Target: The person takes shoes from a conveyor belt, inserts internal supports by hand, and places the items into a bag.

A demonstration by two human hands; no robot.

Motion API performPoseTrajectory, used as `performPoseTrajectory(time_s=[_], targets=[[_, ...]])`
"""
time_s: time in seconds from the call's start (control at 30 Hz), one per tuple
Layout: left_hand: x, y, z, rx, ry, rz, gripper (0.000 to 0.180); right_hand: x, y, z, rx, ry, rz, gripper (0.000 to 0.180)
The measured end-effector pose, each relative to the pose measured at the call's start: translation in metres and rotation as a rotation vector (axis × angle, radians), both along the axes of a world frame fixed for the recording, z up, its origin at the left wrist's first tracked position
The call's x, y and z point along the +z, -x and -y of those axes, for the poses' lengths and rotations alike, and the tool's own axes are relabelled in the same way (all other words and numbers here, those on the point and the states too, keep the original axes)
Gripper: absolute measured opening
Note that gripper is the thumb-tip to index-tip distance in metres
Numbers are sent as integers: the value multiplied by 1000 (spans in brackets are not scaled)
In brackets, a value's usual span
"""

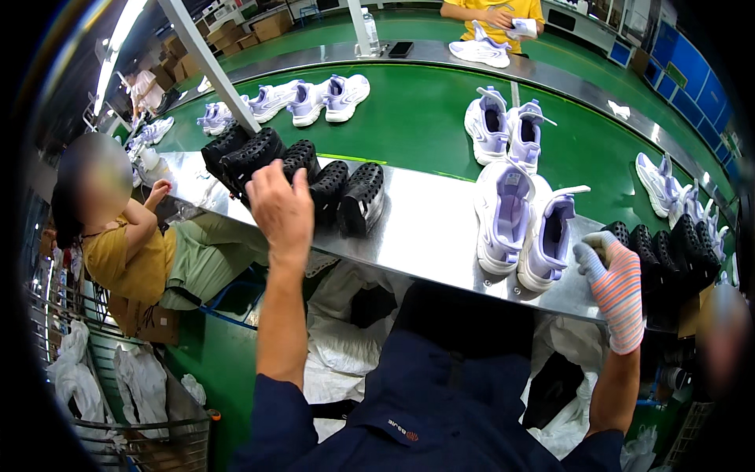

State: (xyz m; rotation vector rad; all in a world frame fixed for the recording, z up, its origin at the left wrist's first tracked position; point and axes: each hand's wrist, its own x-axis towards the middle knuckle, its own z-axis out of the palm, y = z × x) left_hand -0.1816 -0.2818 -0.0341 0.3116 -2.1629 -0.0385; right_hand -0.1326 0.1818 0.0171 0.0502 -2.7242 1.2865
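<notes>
My bare left hand [279, 208] reaches over a row of black, perforated shoe-shaped forms [362, 200] on the metal ledge. Its fingers are apart, and the fingertips overlap the forms; whether they touch cannot be seen. In a striped glove, my right hand [609, 283] hovers by the ledge's edge, fingers loosely bent with a gap to the thumb and nothing visible in them. Left of it stands a pair of white-and-lilac sneakers [503, 216], side by side with toes toward me. Just behind them, another sneaker pair [491, 126] rests on the green belt.
More sneakers [346, 98] sit along the green belt [417, 118]. Black forms [664, 252] crowd the ledge at right. A metal post [208, 63] rises at left. One person [126, 252] sits at left; another [495, 16] works across the belt. White bags [338, 346] hang below the ledge [425, 228].
</notes>
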Motion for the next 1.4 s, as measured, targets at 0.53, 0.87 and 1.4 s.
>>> performPoseTrajectory(time_s=[0.53,0.87,1.4], targets=[[21,-95,-167,-822,73,-124,42,-19,-32,123,399,1364,374,51],[32,-36,-208,-1501,-1446,497,60,7,-35,55,579,495,538,58],[-3,16,-274,-1039,-1224,135,33,-3,-12,17,205,-172,-26,34]])
